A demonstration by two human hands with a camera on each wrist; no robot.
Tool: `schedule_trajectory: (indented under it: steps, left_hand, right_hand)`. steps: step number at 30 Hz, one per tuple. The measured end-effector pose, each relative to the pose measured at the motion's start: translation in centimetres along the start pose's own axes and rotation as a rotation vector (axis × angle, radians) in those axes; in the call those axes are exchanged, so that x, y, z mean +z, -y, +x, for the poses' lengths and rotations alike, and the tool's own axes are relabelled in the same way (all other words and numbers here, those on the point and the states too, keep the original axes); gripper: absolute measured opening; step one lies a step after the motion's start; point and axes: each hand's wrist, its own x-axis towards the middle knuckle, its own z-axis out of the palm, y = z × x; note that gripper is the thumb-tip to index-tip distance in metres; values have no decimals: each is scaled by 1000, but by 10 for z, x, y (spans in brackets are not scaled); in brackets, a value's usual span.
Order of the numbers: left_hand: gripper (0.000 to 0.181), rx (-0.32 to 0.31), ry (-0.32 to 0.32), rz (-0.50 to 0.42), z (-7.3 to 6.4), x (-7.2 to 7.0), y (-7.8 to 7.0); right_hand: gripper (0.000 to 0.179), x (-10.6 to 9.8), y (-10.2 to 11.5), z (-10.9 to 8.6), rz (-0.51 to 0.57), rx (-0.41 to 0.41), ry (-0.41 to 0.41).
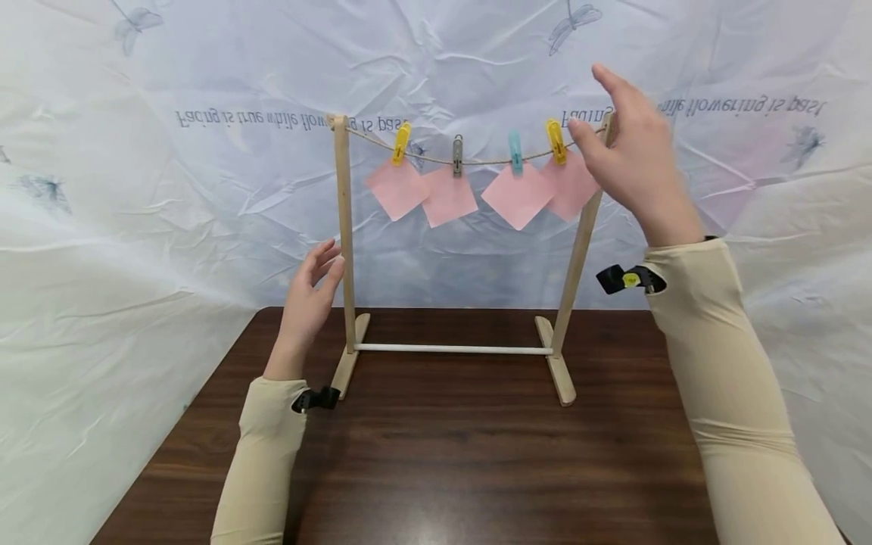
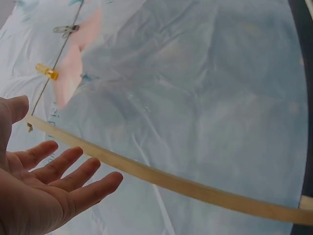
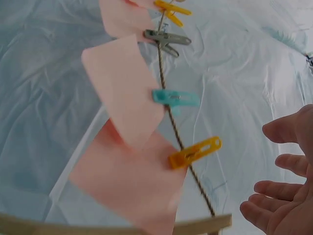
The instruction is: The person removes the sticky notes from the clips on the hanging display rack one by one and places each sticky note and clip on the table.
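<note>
My left hand hovers beside the left post of a wooden stand, its fingers loosely bent and holding nothing. Near the top of the right post, my right hand is raised with fingers spread, also holding nothing. A thin rope hangs between the post tops. Several pink paper squares are clipped to it. The clothespins are yellow, grey, teal and yellow again. In the right wrist view the nearest yellow clothespin grips the rope and a pink square, apart from my fingers.
The stand's feet rest on a dark wood table, joined by a white crossbar. Behind and beside the table hangs a pale printed sheet with dragonflies and lettering.
</note>
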Motion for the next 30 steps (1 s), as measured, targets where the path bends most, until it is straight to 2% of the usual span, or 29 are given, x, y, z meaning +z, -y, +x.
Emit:
schedule_trajectory:
  steps: [8, 13, 19, 24, 30]
  left_hand:
    - [62, -33, -13, -151, 18, 4, -10]
    - [62, -24, -32, -185, 29, 5, -16]
    - [60, -25, -50, -239, 40, 7, -25]
    - [57, -48, -34, -286, 48, 12, -29]
    - [57, -65, -8, -325, 52, 17, -25]
  right_hand:
    - [69, 20, 35, 25, 82, -38, 120]
    - [68, 36, 56, 40, 114, -67, 179]
    - [70, 54, 78, 57, 124, -32, 282]
    - [71, 68, 94, 68, 133, -7, 382]
    - [73, 85, 110, 75, 265, 61, 502]
